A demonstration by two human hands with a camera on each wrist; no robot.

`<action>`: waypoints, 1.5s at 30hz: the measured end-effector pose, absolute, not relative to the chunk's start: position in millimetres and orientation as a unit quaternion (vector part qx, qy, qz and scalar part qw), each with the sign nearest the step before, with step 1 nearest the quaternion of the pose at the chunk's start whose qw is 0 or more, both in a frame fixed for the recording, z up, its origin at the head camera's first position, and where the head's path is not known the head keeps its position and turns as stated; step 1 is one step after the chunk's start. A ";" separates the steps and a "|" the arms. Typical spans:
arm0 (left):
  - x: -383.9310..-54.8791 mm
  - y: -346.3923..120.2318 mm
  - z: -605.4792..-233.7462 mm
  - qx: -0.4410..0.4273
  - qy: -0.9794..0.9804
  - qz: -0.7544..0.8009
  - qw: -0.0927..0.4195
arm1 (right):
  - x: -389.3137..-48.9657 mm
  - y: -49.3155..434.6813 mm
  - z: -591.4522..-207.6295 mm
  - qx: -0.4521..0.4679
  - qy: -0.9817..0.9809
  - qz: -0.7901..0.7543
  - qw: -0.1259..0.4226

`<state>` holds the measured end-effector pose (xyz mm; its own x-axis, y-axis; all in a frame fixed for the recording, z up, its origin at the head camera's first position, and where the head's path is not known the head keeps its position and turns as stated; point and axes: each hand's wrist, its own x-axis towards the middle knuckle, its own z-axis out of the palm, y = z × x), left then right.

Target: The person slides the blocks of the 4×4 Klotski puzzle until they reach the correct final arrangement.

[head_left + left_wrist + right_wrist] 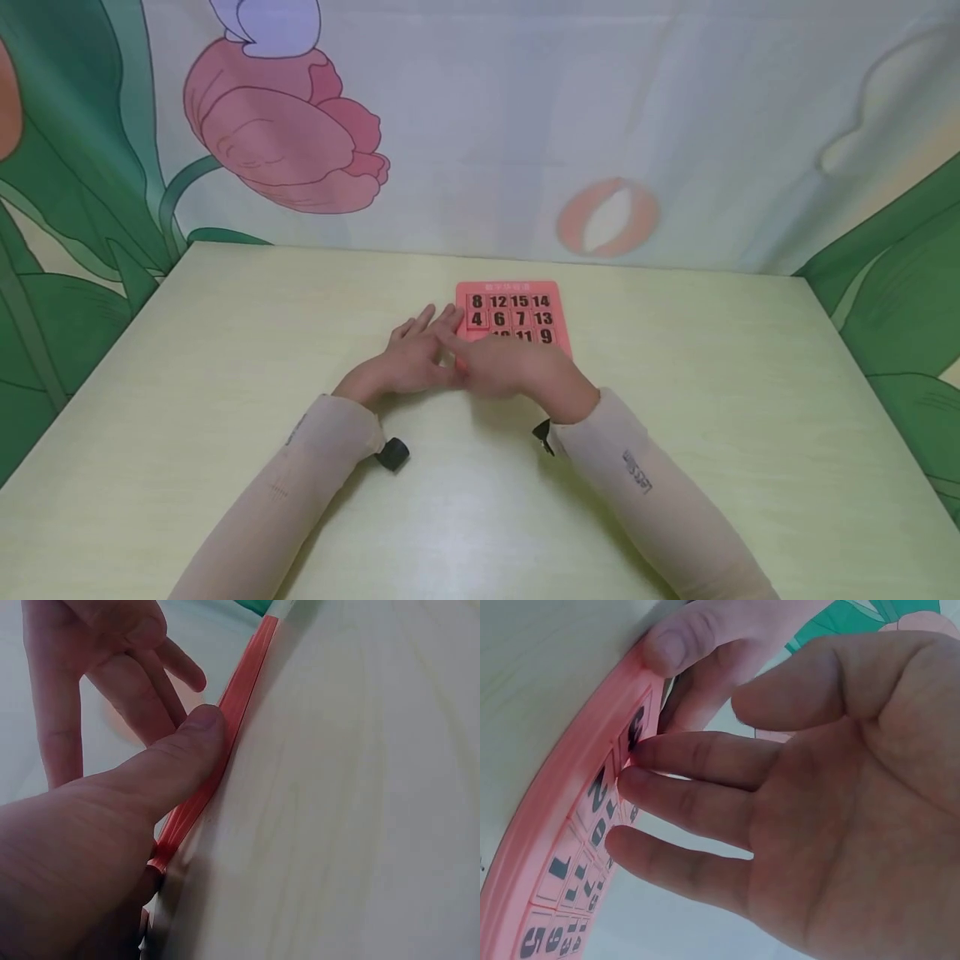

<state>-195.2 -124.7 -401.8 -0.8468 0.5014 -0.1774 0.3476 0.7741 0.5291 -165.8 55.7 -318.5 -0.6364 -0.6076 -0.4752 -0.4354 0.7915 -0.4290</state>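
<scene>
Fingers of your right hand (501,367) lie straight and slightly spread across the near rows of the pink number puzzle (517,315), their tips touching the tiles (592,825). Your left hand (408,358) rests just beside the puzzle's left edge, fingers extended, with the thumb (180,750) pressed flat against the frame's side. Neither hand pinches anything. You have the puzzle flat on the pale table (225,333), near its far edge, in front of the flowered backdrop (285,125).

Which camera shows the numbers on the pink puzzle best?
The head view: the number puzzle faces the camera, with its top rows readable. The right wrist view shows tiles slanted and close, partly behind fingers. The left wrist view shows only its thin edge.
</scene>
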 end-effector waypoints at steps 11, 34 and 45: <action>-195.3 -123.9 -401.0 0.228 0.930 0.243 0.156 | -158.8 47.0 -320.9 -0.258 0.902 -0.117 0.326; -198.2 -121.3 -401.2 0.230 0.934 0.219 0.162 | -150.2 43.9 -317.8 -0.240 0.897 -0.145 0.342; -194.8 -123.0 -401.5 0.216 0.929 0.252 0.165 | -162.0 47.6 -333.3 -0.244 0.917 -0.111 0.296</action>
